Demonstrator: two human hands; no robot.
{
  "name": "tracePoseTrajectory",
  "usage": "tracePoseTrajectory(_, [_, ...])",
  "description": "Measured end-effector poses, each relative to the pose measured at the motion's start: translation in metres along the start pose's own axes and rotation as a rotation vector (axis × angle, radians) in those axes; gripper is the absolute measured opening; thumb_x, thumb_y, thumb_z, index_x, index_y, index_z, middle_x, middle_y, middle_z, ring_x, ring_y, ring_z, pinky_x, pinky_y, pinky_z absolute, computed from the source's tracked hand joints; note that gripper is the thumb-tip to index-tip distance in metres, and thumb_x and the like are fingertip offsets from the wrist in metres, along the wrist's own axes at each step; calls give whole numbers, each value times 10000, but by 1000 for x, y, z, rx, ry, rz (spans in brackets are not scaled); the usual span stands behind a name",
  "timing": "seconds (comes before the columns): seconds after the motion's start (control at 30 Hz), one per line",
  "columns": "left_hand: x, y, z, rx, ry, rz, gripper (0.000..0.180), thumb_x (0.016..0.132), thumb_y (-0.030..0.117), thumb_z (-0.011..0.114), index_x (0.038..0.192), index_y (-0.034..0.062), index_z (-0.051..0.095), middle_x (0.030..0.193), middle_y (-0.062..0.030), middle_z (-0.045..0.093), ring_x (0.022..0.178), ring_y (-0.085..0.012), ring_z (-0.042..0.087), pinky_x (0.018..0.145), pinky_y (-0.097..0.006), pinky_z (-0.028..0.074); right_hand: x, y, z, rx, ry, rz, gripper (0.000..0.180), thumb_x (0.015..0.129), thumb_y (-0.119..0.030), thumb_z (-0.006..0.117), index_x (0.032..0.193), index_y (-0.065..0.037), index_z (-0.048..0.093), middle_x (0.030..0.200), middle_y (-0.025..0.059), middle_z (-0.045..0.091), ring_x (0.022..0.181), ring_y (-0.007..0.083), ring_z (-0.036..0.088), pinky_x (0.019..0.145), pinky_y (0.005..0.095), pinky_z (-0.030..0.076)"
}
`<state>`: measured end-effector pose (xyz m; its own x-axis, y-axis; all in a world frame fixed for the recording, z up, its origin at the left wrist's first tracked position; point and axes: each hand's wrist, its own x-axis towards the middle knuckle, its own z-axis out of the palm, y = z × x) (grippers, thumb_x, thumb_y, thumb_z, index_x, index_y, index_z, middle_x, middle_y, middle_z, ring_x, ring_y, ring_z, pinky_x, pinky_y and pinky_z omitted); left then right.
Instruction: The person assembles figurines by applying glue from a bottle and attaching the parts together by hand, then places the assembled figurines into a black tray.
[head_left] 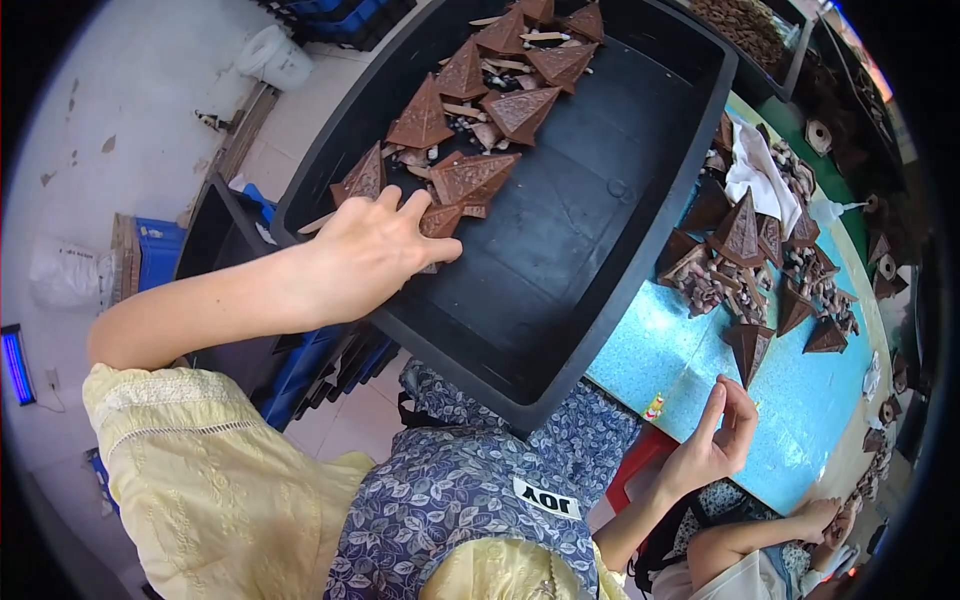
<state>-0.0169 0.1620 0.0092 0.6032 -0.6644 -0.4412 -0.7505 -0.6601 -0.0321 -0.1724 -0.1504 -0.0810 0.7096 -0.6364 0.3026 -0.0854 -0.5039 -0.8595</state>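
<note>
In the black tray (640,230), my left hand (370,250) reaches down over the near end of a row of brown ornaments (465,178) with pointed, roof-shaped tops. Its thumb and fingers are bent around one brown roof-shaped ornament (442,222), which they partly cover. Pale sticks and small white and dark bits show between these pieces. Over the edge of the blue tabletop (640,330), my right hand (715,440) is half curled, with a gap between thumb and fingers and nothing seen in it. Just beyond its fingertips is another brown pointed piece (748,350).
More brown pointed ornaments (738,235) cluster on the tabletop beside a white cloth (760,170). A small yellow-and-red item (653,406) lies near the table edge. Another person's hands (825,520) work at lower right. A white bucket (272,55) stands at upper left.
</note>
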Motion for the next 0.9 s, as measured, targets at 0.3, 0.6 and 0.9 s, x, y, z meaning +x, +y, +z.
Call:
tracePoseTrajectory(0.3, [17,2,12,510,-289,-12,523,728,167,712,1220,227,549,981,-196,540,878,-286,597,618,-348,491,-4,4,0,-13,-16,-3,63,899,2,601,943,45,619,929,90,645,855,126,593,808,251,476])
tracePoseTrajectory(0.6, [48,-18,14,16,387,-65,517,834,343,675,1110,-48,481,947,-243,575,794,-399,635,695,-455,530,-5,6,1,-22,-48,7,68,905,-6,602,952,40,621,919,86,644,849,122,594,803,249,480])
tracePoseTrajectory(0.9, [71,-31,15,-145,548,-179,472,904,388,596,957,-67,481,837,-236,592,675,-419,636,601,-439,537,-2,3,6,-56,-45,19,78,910,-23,607,955,38,624,907,87,652,831,121,603,778,239,493])
